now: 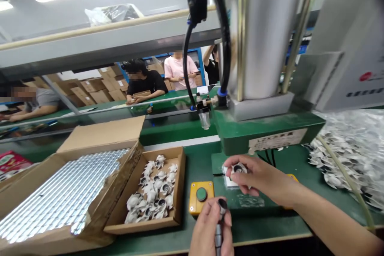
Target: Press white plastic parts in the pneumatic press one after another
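My left hand (205,228), low in the head view, is closed around a short row of small metal sleeves (219,234). The top one shows its dark open end. Farther up, my right hand (259,178) pinches a white finned part like a small impeller (239,169), with a round hole in its middle. That part is just over a small white plate (230,179) on the green press base. Between the hands and a cardboard tray (179,192) sits a yellow button box (193,205) with a green push button (201,194).
Several white finned parts (157,186) lie in the tray. Left of it, a carton (102,224) holds rows of metal sleeves (60,196). The press (264,40) towers over the bench. More finned parts (333,160) are heaped at right. Several people sit or stand beyond.
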Demonstrator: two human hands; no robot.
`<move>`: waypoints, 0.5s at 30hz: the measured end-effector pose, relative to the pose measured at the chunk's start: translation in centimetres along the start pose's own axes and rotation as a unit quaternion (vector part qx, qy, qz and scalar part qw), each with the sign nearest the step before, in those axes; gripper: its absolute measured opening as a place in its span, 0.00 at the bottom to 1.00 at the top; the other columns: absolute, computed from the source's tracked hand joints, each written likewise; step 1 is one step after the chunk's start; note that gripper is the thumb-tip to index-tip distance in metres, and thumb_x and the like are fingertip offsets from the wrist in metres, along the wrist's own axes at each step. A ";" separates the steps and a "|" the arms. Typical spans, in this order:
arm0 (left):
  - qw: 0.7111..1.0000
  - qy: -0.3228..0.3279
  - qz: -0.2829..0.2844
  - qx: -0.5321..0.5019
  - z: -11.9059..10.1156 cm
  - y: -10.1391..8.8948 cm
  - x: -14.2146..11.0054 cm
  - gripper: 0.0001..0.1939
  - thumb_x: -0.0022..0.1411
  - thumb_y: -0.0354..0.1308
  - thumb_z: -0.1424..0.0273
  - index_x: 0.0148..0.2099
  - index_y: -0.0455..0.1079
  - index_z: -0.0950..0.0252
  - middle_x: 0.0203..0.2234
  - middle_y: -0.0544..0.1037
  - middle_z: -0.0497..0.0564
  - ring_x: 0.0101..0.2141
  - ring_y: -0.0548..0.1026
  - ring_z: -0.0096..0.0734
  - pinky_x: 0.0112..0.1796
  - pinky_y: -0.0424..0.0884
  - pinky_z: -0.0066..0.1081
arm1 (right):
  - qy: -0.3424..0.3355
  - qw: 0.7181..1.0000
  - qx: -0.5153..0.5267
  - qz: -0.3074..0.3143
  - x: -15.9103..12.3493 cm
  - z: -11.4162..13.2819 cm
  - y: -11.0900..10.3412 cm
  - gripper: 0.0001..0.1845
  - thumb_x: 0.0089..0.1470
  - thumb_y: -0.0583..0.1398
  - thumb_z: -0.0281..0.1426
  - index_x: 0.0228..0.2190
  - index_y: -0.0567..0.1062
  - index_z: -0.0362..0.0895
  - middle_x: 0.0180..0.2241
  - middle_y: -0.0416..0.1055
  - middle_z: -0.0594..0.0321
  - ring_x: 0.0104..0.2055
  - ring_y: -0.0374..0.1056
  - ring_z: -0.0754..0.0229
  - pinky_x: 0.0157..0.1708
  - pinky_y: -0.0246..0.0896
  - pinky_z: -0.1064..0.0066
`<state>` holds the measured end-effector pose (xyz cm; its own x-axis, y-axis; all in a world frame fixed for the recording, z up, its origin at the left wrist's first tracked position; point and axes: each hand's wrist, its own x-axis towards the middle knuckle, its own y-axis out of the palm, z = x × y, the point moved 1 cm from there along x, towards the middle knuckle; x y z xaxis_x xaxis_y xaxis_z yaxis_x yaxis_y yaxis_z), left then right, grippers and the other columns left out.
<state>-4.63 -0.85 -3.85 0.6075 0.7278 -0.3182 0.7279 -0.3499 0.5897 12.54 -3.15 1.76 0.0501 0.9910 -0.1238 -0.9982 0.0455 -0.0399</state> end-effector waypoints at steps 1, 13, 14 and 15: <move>1.000 -0.019 -0.011 0.002 0.4 -0.3 0.0 0.24 0.49 0.60 0.49 0.35 0.70 0.66 0.18 0.70 0.44 0.09 0.56 0.11 0.11 0.53 0.16 | 0.009 0.999 -0.015 0.027 0.2 0.3 0.9 0.16 0.52 0.60 0.38 0.43 0.69 0.48 0.35 0.68 0.64 0.24 0.60 0.68 0.19 0.51 0.76; 1.000 0.004 0.013 -0.010 1.4 -2.2 0.8 0.21 0.55 0.58 0.53 0.43 0.59 0.61 0.26 0.73 0.43 0.07 0.58 0.14 0.08 0.57 0.18 | -0.054 0.997 -0.028 0.045 8.1 3.1 10.4 0.23 0.54 0.59 0.39 0.51 0.66 0.49 0.53 0.63 0.59 0.52 0.61 0.57 0.47 0.60 0.67; 1.000 -0.002 0.012 -0.003 1.1 -2.2 0.8 0.19 0.56 0.56 0.54 0.43 0.58 0.60 0.22 0.72 0.42 0.07 0.58 0.15 0.08 0.56 0.18 | -0.080 0.994 -0.058 0.035 6.8 2.9 9.5 0.18 0.55 0.59 0.37 0.48 0.69 0.50 0.49 0.67 0.62 0.49 0.64 0.58 0.47 0.59 0.68; 1.000 -0.007 0.011 0.007 0.7 -1.9 0.8 0.17 0.59 0.53 0.54 0.42 0.58 0.60 0.18 0.70 0.41 0.07 0.56 0.15 0.08 0.54 0.17 | -0.105 0.990 -0.091 0.029 5.1 2.7 8.4 0.14 0.56 0.57 0.36 0.45 0.71 0.52 0.44 0.71 0.65 0.45 0.66 0.60 0.45 0.60 0.70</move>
<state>-5.34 -0.05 -5.79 0.6279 0.7115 -0.3155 0.7185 -0.3741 0.5864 4.28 2.65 3.46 -0.0343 0.9964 0.0769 -0.9755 -0.0166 -0.2195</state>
